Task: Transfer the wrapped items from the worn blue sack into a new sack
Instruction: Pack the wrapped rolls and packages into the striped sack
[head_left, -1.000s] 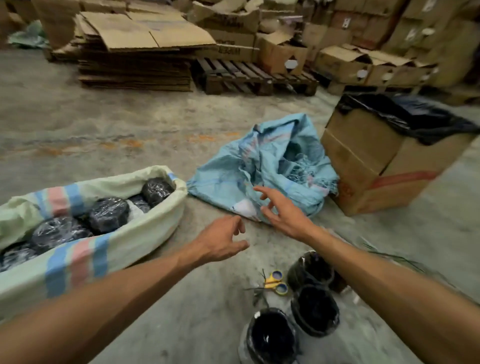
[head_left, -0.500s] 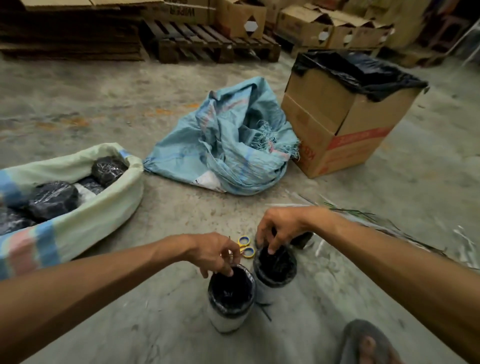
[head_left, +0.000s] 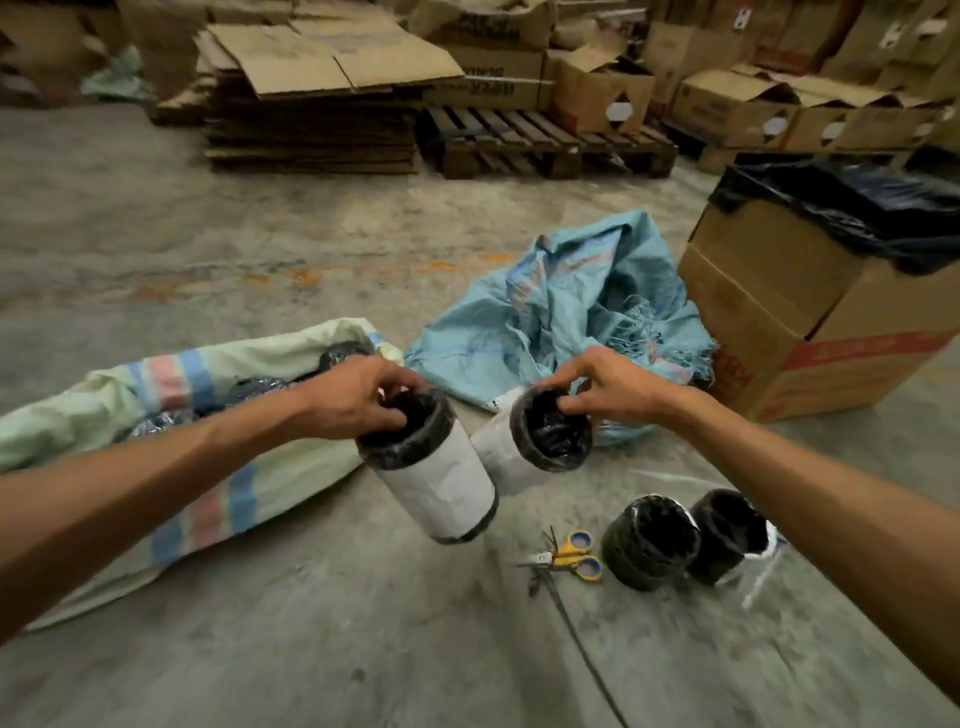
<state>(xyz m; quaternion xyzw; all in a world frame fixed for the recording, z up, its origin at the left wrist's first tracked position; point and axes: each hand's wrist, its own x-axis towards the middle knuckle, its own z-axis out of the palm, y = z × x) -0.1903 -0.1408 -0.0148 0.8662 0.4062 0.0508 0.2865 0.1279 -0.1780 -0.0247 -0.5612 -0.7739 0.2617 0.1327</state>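
2 hands (head_left: 358, 402) (head_left: 605, 387) raised (fingers curled)

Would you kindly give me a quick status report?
Left hand and right hand each grip a wrapped roll, lifted. New sack open left. Nothing blocking.

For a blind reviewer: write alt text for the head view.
Each hand, left hand and right hand, lifts a white roll by its black-wrapped top, above a concrete floor. The striped new sack lies left, the worn blue sack behind.
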